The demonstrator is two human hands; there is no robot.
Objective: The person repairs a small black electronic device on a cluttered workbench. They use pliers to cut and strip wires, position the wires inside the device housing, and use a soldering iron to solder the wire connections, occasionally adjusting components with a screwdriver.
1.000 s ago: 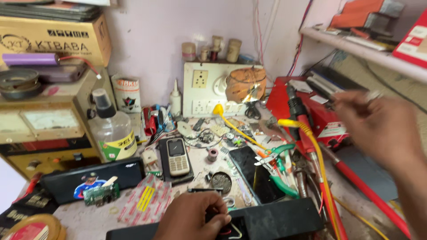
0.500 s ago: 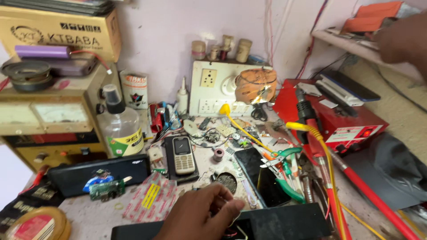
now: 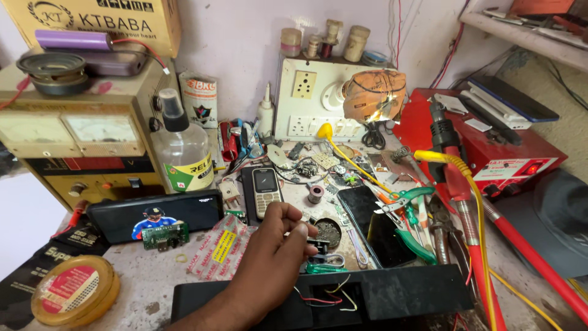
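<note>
Upper left of the frame, the big tan metal power supply box with its two dials looms over the bench. Along the bottom edge lies the long black plastic casing, open slot showing thin red, yellow and white wires. It looks light and stiff; best gripped by its body, since those leads seem fragile. At bottom centre the left hand rests on it, fingers pinched narrowly on a tiny part I cannot identify. The right hand is out of view.
</note>
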